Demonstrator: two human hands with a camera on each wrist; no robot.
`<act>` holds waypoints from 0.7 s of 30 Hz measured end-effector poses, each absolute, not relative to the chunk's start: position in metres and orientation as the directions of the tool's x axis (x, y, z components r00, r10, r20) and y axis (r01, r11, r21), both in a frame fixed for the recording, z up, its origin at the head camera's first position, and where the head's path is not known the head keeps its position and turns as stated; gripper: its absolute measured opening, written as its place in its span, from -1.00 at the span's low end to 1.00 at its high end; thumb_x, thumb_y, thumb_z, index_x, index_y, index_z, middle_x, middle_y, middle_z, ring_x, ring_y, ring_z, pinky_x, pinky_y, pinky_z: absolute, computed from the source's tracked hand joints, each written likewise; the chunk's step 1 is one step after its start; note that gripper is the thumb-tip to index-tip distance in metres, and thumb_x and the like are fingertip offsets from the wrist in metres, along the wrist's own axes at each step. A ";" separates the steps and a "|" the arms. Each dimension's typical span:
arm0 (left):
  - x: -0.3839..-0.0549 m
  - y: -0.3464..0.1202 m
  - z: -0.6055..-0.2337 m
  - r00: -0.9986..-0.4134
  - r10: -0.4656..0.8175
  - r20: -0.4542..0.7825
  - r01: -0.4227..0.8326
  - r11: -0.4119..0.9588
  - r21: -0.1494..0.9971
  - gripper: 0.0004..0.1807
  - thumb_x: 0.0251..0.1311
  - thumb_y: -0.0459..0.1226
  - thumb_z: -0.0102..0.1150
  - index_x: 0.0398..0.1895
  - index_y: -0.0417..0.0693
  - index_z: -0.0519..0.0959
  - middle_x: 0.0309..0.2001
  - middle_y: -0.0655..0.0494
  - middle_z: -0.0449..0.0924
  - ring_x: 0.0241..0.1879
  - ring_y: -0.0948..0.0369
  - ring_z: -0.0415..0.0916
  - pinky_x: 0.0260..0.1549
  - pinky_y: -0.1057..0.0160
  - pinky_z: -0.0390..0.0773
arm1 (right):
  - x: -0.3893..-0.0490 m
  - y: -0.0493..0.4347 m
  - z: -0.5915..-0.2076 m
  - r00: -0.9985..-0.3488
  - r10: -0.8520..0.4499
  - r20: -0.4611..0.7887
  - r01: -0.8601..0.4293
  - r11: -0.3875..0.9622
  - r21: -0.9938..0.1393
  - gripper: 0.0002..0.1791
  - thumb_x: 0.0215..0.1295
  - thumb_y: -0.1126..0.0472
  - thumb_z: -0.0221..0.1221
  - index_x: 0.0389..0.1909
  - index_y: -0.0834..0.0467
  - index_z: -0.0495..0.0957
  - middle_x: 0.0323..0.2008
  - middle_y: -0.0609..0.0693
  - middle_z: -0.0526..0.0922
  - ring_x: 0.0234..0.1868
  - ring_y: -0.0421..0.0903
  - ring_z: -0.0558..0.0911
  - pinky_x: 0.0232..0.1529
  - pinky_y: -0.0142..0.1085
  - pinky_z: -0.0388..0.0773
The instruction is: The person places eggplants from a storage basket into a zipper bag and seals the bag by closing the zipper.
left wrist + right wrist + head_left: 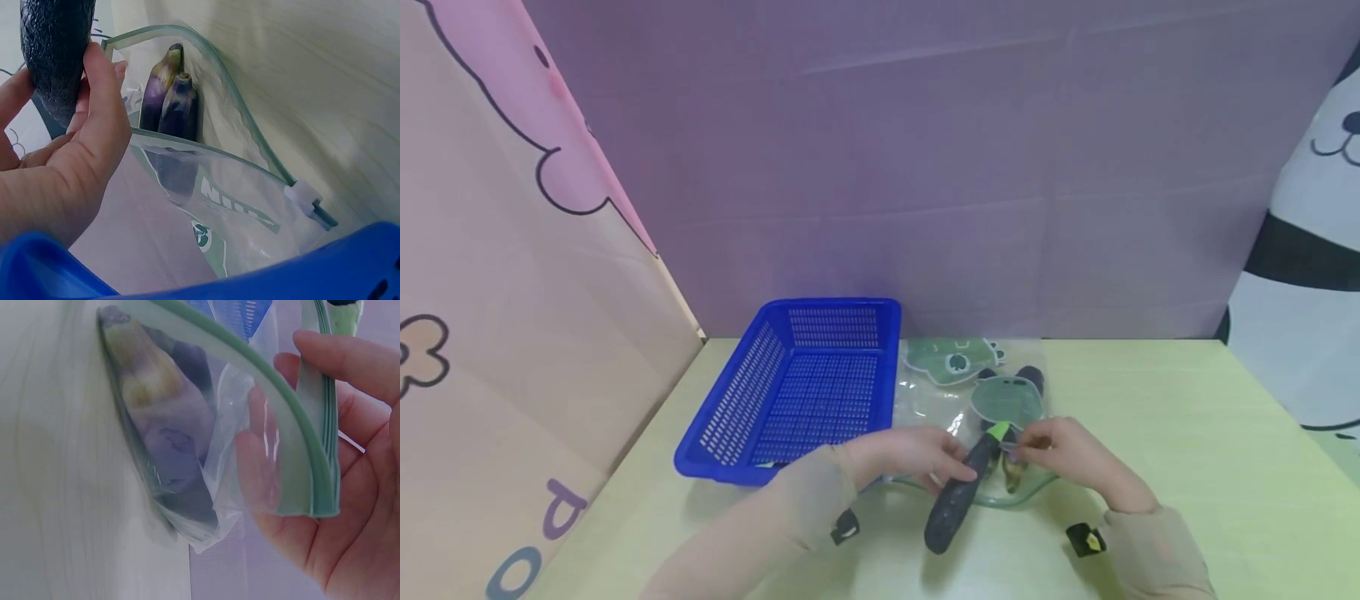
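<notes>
My left hand (pixel 928 454) grips a long dark vegetable (pixel 955 504) with a wrinkled skin and a bright green end, slanting over the mouth of a clear zip bag (pixel 928 404). In the left wrist view, two purple eggplants (pixel 179 112) lie inside the bag, which has green printing and a white slider (pixel 303 195). The bag's mouth gapes. My right hand (pixel 1060 454) pinches the green zip edge (pixel 322 444) between thumb and fingers. One eggplant (pixel 165 406) shows through the plastic beside that hand, its stem end toward the opening.
A blue plastic basket (pixel 887 367) stands left of the bag, with a small dark and green item (pixel 772 464) at its near edge, partly behind my left arm. A purple cloth wall (pixel 925 167) rises behind the pale table (pixel 1150 400). Printed cloth (pixel 535 275) hangs at the left.
</notes>
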State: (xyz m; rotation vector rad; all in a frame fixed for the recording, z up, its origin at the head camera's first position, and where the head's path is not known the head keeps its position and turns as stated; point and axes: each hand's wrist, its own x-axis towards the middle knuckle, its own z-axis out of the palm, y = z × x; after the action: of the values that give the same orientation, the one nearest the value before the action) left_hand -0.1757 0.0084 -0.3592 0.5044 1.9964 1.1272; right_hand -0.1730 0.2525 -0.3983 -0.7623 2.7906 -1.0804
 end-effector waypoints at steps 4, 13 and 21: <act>-0.175 0.009 -0.362 -0.620 0.634 -0.462 -0.003 0.587 0.809 -0.81 0.21 -0.31 0.15 -0.25 -0.32 0.54 -0.32 -0.03 0.62 -0.29 0.13 0.59 -0.29 0.17 0.68 | -0.173 0.253 -0.399 -0.878 -0.462 0.127 -0.429 0.639 -0.638 -0.89 0.19 0.16 0.24 -0.42 0.12 0.65 -0.45 -0.09 0.69 -0.41 -0.35 0.55 -0.36 -0.44 0.53; -0.174 0.009 -0.364 -0.588 0.636 -0.500 -0.007 0.614 0.789 -0.82 0.22 -0.32 0.14 -0.24 -0.32 0.51 -0.32 -0.02 0.59 -0.28 0.14 0.56 -0.30 0.16 0.69 | -0.173 0.253 -0.398 -0.864 -0.480 0.149 -0.455 0.621 -0.638 -0.90 0.20 0.17 0.23 -0.40 0.12 0.65 -0.43 -0.07 0.70 -0.39 -0.34 0.57 -0.33 -0.44 0.54; -0.174 0.007 -0.362 -0.556 0.658 -0.507 -0.004 0.609 0.793 -0.76 0.22 -0.31 0.14 -0.15 -0.33 0.51 -0.28 -0.02 0.59 -0.25 0.14 0.55 -0.29 0.15 0.68 | -0.172 0.253 -0.399 -0.868 -0.476 0.143 -0.443 0.612 -0.655 -0.88 0.22 0.17 0.21 -0.41 0.13 0.65 -0.44 -0.06 0.70 -0.43 -0.36 0.54 -0.36 -0.44 0.53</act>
State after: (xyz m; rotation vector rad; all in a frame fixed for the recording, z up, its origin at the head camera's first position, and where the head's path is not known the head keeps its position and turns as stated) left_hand -0.1735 0.0066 -0.3618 0.5180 1.9790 0.9785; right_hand -0.1724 0.2532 -0.3986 -0.7928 2.7800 -1.1095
